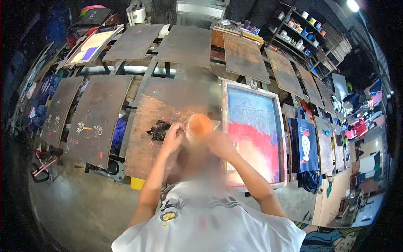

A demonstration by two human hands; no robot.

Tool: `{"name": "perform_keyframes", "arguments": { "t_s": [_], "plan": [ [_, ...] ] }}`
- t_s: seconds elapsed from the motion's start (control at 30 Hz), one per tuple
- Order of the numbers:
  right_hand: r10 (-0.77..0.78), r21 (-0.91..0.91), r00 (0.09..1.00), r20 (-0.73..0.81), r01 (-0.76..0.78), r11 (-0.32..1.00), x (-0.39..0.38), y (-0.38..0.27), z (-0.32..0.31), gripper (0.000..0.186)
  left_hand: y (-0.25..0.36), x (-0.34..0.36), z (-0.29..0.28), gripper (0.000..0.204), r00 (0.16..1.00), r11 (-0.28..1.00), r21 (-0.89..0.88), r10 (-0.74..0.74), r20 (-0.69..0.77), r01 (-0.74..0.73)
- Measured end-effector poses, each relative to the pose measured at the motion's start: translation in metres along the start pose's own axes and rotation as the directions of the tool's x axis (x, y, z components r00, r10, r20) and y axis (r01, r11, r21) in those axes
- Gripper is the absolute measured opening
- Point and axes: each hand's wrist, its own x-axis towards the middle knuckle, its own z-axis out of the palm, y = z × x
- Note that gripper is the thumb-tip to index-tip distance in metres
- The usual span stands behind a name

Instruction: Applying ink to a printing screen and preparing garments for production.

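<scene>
A round tub (200, 125) with an orange inside is in front of me over a worn wooden board (140, 157). My left hand (173, 137) is at the tub's left side, its fingers curled in a pinch near the rim; whatever they may hold is too small to make out. Against the tub's lower right lies my right hand (219, 145), its fingers smeared by blur. Just left of my left hand, a crumpled black rag-like thing (158, 130) rests on the board.
To the right stands a framed printing screen (282, 138) smeared with red and pale ink. Dark flat boards (98, 113) line both sides and the far row. A navy printed bag (303, 145) drapes over a board farther right. Shelves of pots (298, 33) stand at the back right.
</scene>
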Motion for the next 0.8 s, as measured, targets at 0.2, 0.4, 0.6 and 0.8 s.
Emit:
{"name": "perform_keyframes", "arguments": {
  "t_s": [0.2,0.4,0.6,0.8],
  "plan": [
    [0.046,0.296,0.999,-0.018,-0.039,0.954,-0.012,0.027,0.015,0.013,-0.022,-0.018,0.000,0.012,0.997,0.982,-0.172,-0.080,-0.004,0.078],
    [0.028,0.254,0.999,-0.028,-0.020,0.967,-0.027,0.025,0.016,0.013,-0.031,-0.033,-0.005,0.011,0.976,0.945,-0.247,-0.214,0.029,0.215],
    [0.163,0.359,0.979,-0.126,-0.108,0.927,-0.029,0.041,0.005,0.015,-0.017,-0.040,0.001,0.016,0.973,0.918,-0.338,-0.230,-0.021,0.209],
    [0.234,0.455,0.942,-0.242,-0.103,0.884,-0.033,0.040,-0.027,0.015,-0.035,-0.045,0.003,0.027,0.966,0.892,-0.395,-0.257,-0.036,0.222]
  ]
}}
